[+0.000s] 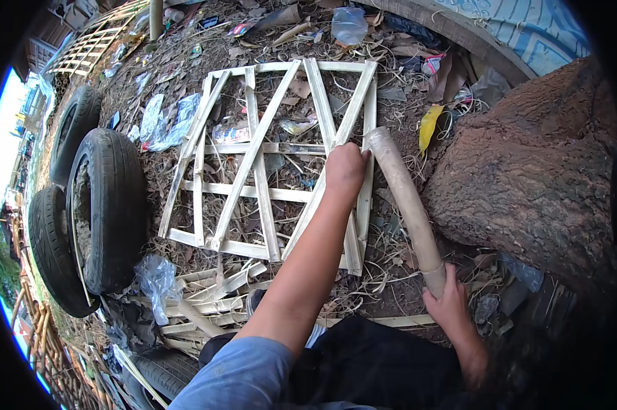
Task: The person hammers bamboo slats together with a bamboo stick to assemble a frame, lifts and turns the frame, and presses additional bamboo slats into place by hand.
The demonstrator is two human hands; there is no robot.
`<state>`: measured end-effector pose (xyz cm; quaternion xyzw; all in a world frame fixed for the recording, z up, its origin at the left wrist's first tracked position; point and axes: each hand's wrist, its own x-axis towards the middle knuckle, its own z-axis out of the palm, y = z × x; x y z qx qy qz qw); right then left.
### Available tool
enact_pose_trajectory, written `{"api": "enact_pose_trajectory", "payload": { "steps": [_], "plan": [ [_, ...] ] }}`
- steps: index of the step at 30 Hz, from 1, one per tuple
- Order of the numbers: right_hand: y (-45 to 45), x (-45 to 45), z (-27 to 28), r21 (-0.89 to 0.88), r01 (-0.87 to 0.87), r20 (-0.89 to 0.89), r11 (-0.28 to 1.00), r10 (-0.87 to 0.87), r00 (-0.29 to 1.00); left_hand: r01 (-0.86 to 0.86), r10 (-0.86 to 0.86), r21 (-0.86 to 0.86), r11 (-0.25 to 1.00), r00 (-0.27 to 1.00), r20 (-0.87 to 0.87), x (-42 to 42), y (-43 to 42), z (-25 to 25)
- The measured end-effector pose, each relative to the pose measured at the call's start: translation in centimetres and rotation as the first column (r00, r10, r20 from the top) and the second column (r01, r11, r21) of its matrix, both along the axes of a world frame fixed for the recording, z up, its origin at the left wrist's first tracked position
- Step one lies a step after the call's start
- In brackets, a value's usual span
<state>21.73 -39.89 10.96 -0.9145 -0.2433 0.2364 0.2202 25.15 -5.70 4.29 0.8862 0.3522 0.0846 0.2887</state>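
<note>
A lattice of split bamboo strips (240,174) lies on the littered ground ahead of me, several slats crossing at slants over others. My left hand (346,167) is closed in a fist on the lattice's right part, where slats meet; the fingertips are hidden under the hand. My right hand (450,297) grips the lower end of a thick, pale bamboo stick (409,205). The stick slants up and left, its far end just right of my left hand, near the lattice's right edge. Whether that end touches the lattice I cannot tell.
Old tyres (117,205) stand at the left. A thick tree trunk (527,160) rises at the right. Loose bamboo strips (216,301) lie near my legs, beside a clear plastic bag (157,280). Another lattice (93,44) is at the far left.
</note>
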Motion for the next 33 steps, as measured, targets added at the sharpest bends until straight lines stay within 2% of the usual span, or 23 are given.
{"api": "enact_pose_trajectory", "payload": {
  "steps": [1, 2, 5, 6, 9, 10, 14, 15, 17, 19, 20, 21, 22, 24, 25, 27, 29, 30, 33],
  "plan": [
    [0.0, 0.0, 0.0, -0.028, -0.008, -0.009, 1.000, 0.008, 1.000, -0.005, 0.005, -0.014, 1.000, 1.000, 0.004, 0.1, 0.1, 0.2],
    [-0.1, 0.0, -0.3, 0.069, 0.004, 0.055, 0.998, -0.008, 0.998, -0.009, 0.009, -0.008, 1.000, 1.000, 0.000, 0.1, 0.0, 0.2],
    [-0.1, -0.2, -0.2, 0.134, 0.017, 0.055, 0.991, -0.025, 0.998, 0.016, -0.016, 0.002, 1.000, 0.998, -0.066, 0.1, 0.1, 0.4],
    [-0.2, -0.1, -0.3, 0.063, -0.012, 0.034, 0.998, 0.010, 0.999, 0.014, -0.013, 0.010, 1.000, 0.998, -0.057, 0.0, 0.1, 0.3],
    [-0.6, -0.3, -1.0, 0.054, -0.027, 0.049, 0.998, 0.024, 0.999, -0.003, 0.001, -0.022, 1.000, 0.998, -0.060, 0.2, 0.2, 0.1],
    [-0.5, -0.2, -0.9, 0.109, -0.021, 0.063, 0.994, 0.014, 0.998, -0.006, 0.005, -0.024, 1.000, 0.997, -0.072, 0.0, 0.2, 0.0],
    [-0.3, -0.5, -0.1, 0.059, -0.002, 0.037, 0.998, 0.000, 0.999, 0.007, -0.007, -0.007, 1.000, 0.999, -0.034, 0.1, 0.1, -0.5],
    [-0.4, -0.5, -0.6, 0.096, 0.013, 0.040, 0.995, -0.017, 0.999, -0.010, 0.010, 0.000, 1.000, 1.000, 0.011, 0.2, 0.2, -0.2],
    [-0.8, -0.5, -1.4, 0.170, 0.039, 0.047, 0.985, -0.048, 0.998, -0.020, 0.019, -0.019, 1.000, 1.000, -0.023, 0.0, 0.1, -0.1],
    [-0.1, 0.0, -0.1, 0.029, 0.013, 0.032, 0.999, -0.014, 0.999, -0.005, 0.006, 0.014, 1.000, 1.000, -0.014, 0.1, 0.1, 0.0],
    [0.2, 0.3, 0.4, -0.073, -0.054, -0.020, 0.996, 0.052, 0.998, 0.002, -0.002, 0.016, 1.000, 1.000, -0.006, 0.1, 0.1, -0.2],
    [-0.2, 0.0, 0.0, -0.074, -0.053, -0.015, 0.996, 0.052, 0.999, 0.002, -0.002, 0.014, 1.000, 1.000, -0.002, 0.1, 0.0, -0.2],
    [-0.5, -0.5, -0.7, 0.071, -0.030, 0.040, 0.997, 0.028, 0.999, -0.004, 0.004, 0.007, 1.000, 1.000, -0.007, 0.3, 0.0, -0.2],
    [-0.2, -0.5, -0.8, 0.228, -0.032, 0.115, 0.973, 0.006, 0.993, -0.001, 0.000, 0.027, 1.000, 1.000, 0.001, 0.2, 0.3, -0.5],
    [0.3, -0.5, -0.3, 0.226, -0.028, 0.099, 0.974, 0.006, 0.995, 0.001, 0.000, 0.025, 1.000, 1.000, -0.014, 0.0, 0.4, -0.8],
    [0.7, -0.1, 0.5, -0.041, -0.067, 0.035, 0.997, 0.068, 0.997, -0.012, 0.012, -0.007, 1.000, 1.000, -0.010, 0.2, 0.3, -0.6],
    [-0.2, -0.3, -0.8, 0.018, -0.034, -0.001, 0.999, 0.034, 0.999, -0.010, 0.010, -0.014, 1.000, 1.000, 0.002, 0.5, 0.2, 0.1],
    [-0.3, -0.2, -1.1, 0.092, -0.018, 0.068, 0.996, 0.012, 0.998, -0.006, 0.006, -0.001, 1.000, 1.000, 0.014, 0.5, 0.3, 0.2],
    [-0.6, -0.3, -1.6, 0.188, -0.024, 0.113, 0.982, 0.002, 0.994, 0.000, 0.000, 0.007, 1.000, 1.000, -0.020, 0.0, 0.2, -0.2]
  ]
}}
